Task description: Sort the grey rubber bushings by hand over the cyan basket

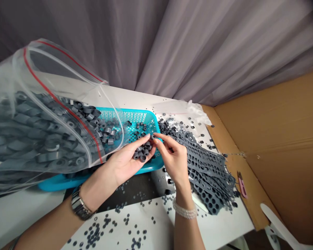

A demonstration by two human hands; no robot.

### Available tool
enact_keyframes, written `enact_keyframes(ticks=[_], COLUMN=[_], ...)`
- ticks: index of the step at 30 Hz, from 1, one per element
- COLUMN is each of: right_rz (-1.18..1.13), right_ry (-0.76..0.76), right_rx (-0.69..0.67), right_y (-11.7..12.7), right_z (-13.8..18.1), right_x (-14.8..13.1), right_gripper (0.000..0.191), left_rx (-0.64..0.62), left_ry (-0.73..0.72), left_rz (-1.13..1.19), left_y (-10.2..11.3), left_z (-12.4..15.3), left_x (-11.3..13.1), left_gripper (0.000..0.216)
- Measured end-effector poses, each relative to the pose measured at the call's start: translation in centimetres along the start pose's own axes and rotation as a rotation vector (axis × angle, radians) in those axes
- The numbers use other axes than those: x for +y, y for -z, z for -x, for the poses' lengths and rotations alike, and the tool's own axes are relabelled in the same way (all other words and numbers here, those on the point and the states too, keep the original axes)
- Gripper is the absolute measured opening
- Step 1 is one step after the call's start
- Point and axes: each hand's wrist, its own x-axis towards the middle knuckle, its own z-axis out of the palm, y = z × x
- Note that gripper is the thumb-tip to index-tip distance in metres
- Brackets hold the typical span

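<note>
My left hand [123, 164] is cupped palm up, with several small dark grey rubber caps [143, 152] lying in its curled fingers. Between its thumb and the pinched fingertips of my right hand [176, 159] is one more grey cap [152, 136]. Both hands are over the near right part of a turquoise plastic basket [146, 111], where more caps lie. A large clear zip bag [58, 95] with a red stripe leans over the basket's left side, its mouth open and full of the same grey caps.
Perforated grey rubber sheets [208, 156] are piled right of the basket. Small dark discs [94, 236] litter the white table [156, 222]. Pink-handled snips [241, 185] lie on cardboard by a tall cardboard wall [271, 114]. Crumpled clear plastic [195, 110] sits behind, before a grey curtain [156, 45].
</note>
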Motion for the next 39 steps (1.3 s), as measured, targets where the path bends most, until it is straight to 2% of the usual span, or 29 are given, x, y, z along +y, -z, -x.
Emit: enact_keyframes(ticks=[4, 8, 11, 17, 20, 23, 25, 27, 31, 33, 39], right_rz=[-0.197, -0.675, -0.954, -1.241, -1.286, -1.230, -1.100, -0.866, -0.251, -0.070, 0.037], right_ry=[-0.117, -0.334, -0.437, -0.563, -0.545, -0.515, -0.489, -0.418, -0.175, -0.086, 0.023], right_rx=[-0.002, -0.042, -0.082, -0.076, -0.075, -0.052, -0.019, 0.015, 0.038, 0.009, -0.053], right_y=[-0.3, -0.3, 0.0, 0.6, 0.9, 1.0, 0.9, 0.6, 0.0, -0.1, 0.2], right_z=[-0.1, -0.3, -0.5, -0.8, -0.8, -0.8, -0.7, -0.6, -0.1, 0.1, 0.3], right_x=[0.0, 0.1, 0.2, 0.0, -0.1, -0.2, -0.2, -0.3, -0.8, -0.9, -0.8], right_gripper=[0.019, 0.018, 0.016, 0.014, 0.017, 0.023, 0.025, 0.023, 0.018, 0.018, 0.017], left_rx=[0.006, -0.037, 0.006, 0.118, 0.132, 0.101, 0.070, 0.050, 0.049, 0.057, 0.029], left_ry=[0.018, 0.013, 0.015, 0.023, 0.027, 0.043, 0.051, 0.049, 0.038, 0.039, 0.069], left_rz=[0.003, -0.007, -0.013, -0.002, 0.026, 0.068, 0.083, 0.095, 0.115, 0.106, 0.128], left_y=[0.0, -0.6, -1.0, -1.4, -1.4, -1.3, -1.3, -1.3, -1.5, -1.5, -1.4], left_z=[0.0, 0.3, 0.5, 0.6, 0.5, 0.5, 0.4, 0.4, 0.6, 0.7, 0.8], left_x=[0.0, 0.2, 0.5, 0.6, 0.6, 0.7, 0.7, 0.7, 0.9, 1.0, 1.4], left_gripper=[0.015, 0.010, 0.009, 0.022, 0.026, 0.031, 0.033, 0.034, 0.035, 0.035, 0.035])
